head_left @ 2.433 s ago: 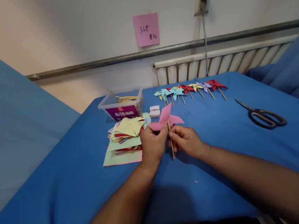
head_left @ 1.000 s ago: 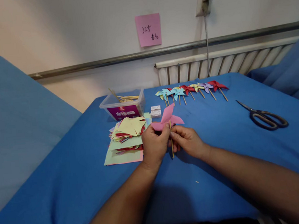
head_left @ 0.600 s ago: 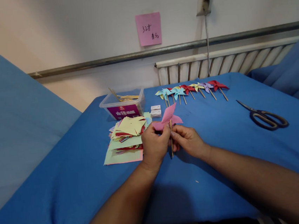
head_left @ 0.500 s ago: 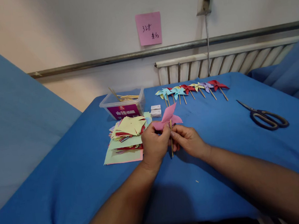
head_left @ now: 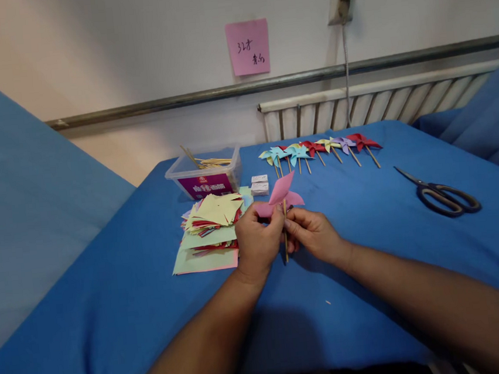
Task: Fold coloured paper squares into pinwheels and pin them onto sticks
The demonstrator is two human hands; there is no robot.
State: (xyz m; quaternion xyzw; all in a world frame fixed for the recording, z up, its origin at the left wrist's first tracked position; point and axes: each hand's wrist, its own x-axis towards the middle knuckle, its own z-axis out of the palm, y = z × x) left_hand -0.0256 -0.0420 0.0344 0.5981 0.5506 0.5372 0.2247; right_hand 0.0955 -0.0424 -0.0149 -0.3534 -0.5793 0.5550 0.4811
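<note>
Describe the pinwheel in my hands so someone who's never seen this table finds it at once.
On the blue cloth, find the paper stack in front of the tub. To its right, your left hand and right hand hold the pinwheel between them. It is the only pink one: those in the row at the back are red, yellow, purple or light blue.

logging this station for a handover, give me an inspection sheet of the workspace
Surface: blue cloth, creased
Items: pink pinwheel on stick; other pinwheels in a back row; paper stack; tub of sticks; white blocks
Clutter: scissors at right, pale scrap in front
Hands: left hand holds pink pinwheel, right hand its stick
Cables: cord down from socket
Surroundings: wall with note, rail, radiator; blue fabric both sides
</note>
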